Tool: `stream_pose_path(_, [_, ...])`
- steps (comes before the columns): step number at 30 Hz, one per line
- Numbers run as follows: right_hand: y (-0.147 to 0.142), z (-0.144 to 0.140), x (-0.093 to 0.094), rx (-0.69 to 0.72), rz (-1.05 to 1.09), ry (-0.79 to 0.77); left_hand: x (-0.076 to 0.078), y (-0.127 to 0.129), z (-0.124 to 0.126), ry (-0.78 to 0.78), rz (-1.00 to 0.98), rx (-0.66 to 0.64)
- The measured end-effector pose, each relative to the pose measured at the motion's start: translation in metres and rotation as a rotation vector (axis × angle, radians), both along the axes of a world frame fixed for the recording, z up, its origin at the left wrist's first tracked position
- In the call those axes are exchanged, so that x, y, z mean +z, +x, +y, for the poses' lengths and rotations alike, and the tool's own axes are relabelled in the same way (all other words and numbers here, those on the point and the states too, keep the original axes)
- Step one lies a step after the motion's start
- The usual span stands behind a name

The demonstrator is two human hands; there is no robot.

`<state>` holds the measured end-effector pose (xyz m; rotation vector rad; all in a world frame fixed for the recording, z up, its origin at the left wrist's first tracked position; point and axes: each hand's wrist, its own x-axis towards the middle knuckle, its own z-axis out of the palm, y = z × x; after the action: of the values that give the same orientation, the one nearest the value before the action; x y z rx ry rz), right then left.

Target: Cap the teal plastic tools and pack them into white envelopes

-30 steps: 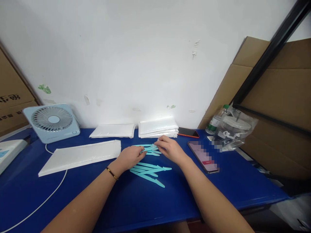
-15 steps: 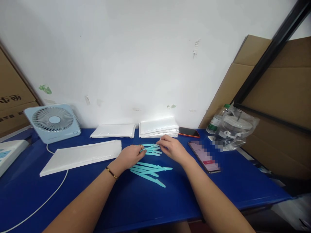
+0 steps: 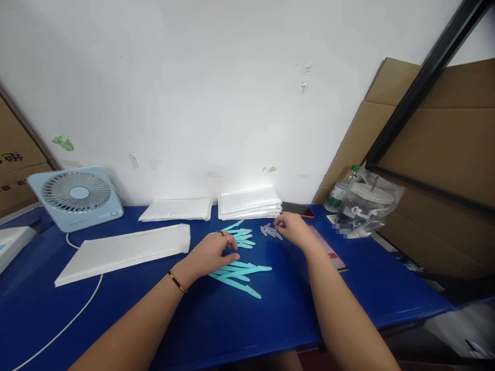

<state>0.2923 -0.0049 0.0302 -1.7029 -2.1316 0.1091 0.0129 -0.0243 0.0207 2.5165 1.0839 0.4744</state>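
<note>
My left hand (image 3: 212,252) hovers over turquoise eyebrow razors, its thumb and fingers apart and nothing gripped between them. One fanned group of razors (image 3: 245,239) lies beyond its fingertips. A second bunch of razors (image 3: 242,281) lies closer to me, its left ends partly covered by that hand. To the right, my right hand (image 3: 294,229) has its fingertips pinched at a small pile of clear plastic caps (image 3: 270,231), apparently on one cap. Part of the pile is hidden by the fingers.
White padded packs (image 3: 251,203) are stacked by the wall, with another stack (image 3: 176,209) beside them. A single white pack (image 3: 127,252) lies left. Beyond it stand a fan (image 3: 79,198) and its cable. A phone (image 3: 338,262), a bagged cup (image 3: 367,201) and a bottle (image 3: 340,193) are right.
My right hand has moved right, from the razor tips to the clear caps, which now show. My left hand has loosened its fingers from the far razors and shifted slightly toward me.
</note>
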Motion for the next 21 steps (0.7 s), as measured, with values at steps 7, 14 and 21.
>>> stream_pose_path(7, [0.003,0.006,-0.021,-0.180,-0.111,-0.152,-0.006,0.015,-0.014,-0.101,0.085,-0.105])
stream_pose_path(14, [0.000,0.008,-0.022,-0.261,-0.176,-0.181,-0.005,0.010,-0.010,-0.126,0.016,-0.026])
stream_pose_path(21, [0.002,0.009,-0.020,-0.209,-0.079,-0.097,-0.008,-0.001,0.002,-0.296,-0.235,0.135])
